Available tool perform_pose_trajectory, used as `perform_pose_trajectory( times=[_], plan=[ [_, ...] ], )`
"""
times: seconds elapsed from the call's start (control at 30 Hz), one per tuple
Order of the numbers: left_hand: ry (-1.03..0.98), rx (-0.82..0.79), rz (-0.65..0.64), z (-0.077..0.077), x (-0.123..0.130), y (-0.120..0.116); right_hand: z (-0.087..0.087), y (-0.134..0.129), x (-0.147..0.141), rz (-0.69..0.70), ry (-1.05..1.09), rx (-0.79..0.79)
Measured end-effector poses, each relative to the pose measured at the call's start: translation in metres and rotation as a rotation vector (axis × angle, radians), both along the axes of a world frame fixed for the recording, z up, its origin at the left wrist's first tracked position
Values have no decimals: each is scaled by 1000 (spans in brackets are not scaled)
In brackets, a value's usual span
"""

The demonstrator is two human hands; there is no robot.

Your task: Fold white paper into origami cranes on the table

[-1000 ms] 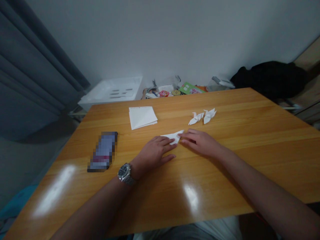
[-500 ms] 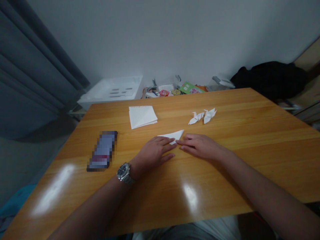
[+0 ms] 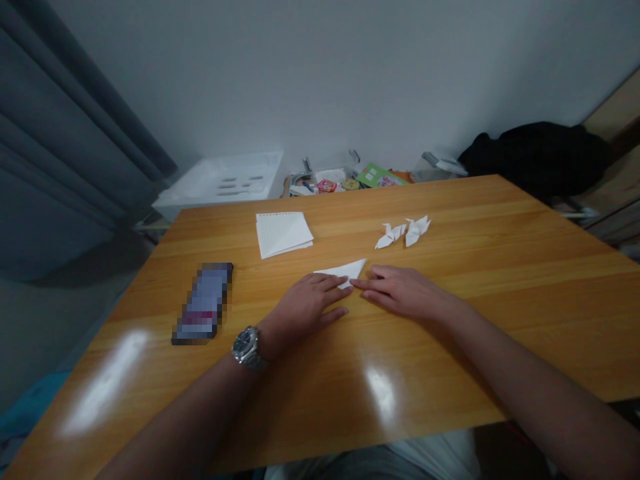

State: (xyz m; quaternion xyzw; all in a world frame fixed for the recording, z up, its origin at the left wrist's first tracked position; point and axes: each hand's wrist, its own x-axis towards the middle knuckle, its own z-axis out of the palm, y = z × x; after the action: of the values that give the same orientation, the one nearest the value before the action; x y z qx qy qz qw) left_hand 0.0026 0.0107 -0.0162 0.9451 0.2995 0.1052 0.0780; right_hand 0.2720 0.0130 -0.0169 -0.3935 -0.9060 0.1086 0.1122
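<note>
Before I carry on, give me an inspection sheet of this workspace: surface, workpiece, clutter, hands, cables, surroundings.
Surface: wooden table, glossy, with glare at left and near the middle front.
Workpiece: folded white paper, flat, partly hidden by fingers.
Clutter: phone at left; sheets beyond the left hand; two paper birds, one left of the other, beyond the right hand.
Hands: left over the paper, watch on its wrist; right index fingertip at the paper's near edge.
Cables: nothing seen on the table; beneath, too dark to tell.
Surroundings: white tray and green booklet past the far edge, curtain left, black cloth-like heap right.
</note>
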Motion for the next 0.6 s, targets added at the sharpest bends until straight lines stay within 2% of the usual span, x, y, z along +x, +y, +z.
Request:
perform_pose_trajectory(
  times=[0.3,0.6],
  plan=[
    [28,-6,15,0,1,-2,4,-1,-3,3,-110,7],
    [41,-5,36,0,3,-3,5,0,-2,6,-128,-11]
  ],
)
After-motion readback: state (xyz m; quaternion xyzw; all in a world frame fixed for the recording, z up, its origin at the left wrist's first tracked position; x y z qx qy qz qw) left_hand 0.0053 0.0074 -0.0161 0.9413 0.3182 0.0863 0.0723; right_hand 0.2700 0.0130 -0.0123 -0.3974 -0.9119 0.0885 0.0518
